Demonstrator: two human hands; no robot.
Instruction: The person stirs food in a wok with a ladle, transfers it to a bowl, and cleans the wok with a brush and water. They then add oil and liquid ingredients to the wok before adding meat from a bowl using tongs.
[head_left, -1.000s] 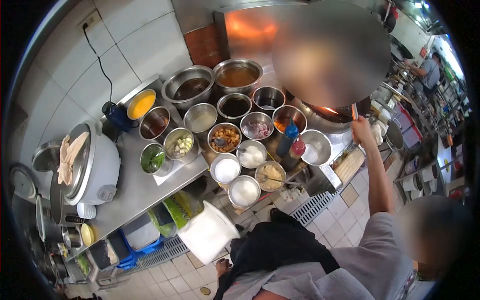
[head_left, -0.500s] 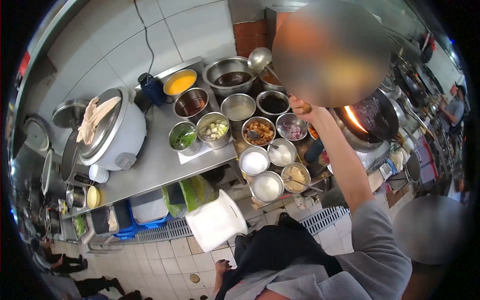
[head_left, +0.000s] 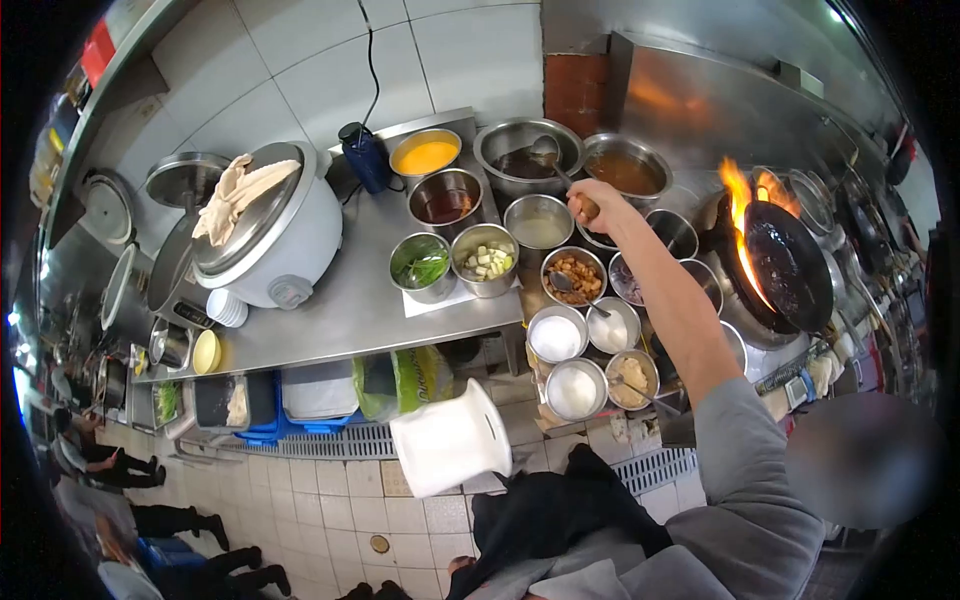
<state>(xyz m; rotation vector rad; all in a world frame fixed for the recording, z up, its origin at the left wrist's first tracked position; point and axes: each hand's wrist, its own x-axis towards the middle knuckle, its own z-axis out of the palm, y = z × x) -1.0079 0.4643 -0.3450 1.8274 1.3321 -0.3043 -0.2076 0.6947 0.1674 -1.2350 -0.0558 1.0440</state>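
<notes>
My right hand (head_left: 590,201) is shut on the wooden handle of a steel ladle (head_left: 546,150). The ladle's cup rests in a large steel bowl of dark liquid (head_left: 512,139) at the back of the counter. My grey-sleeved arm stretches over several small steel bowls of ingredients (head_left: 575,278). To the right, a black wok (head_left: 790,262) tilts on the burner with flames (head_left: 738,188) licking its left rim. Only a sliver of my left hand (head_left: 462,566) shows at the bottom edge beside a black apron.
A white rice cooker (head_left: 275,245) with a cloth on its lid stands on the steel counter (head_left: 340,315). A bowl of yellow liquid (head_left: 425,153) sits at the back. A white bucket (head_left: 450,440) stands on the tiled floor. Other people's legs show at lower left.
My right hand has lowered the ladle from mid-air into the bowl of dark liquid. The view has swung left, and the wok's flames now show plainly.
</notes>
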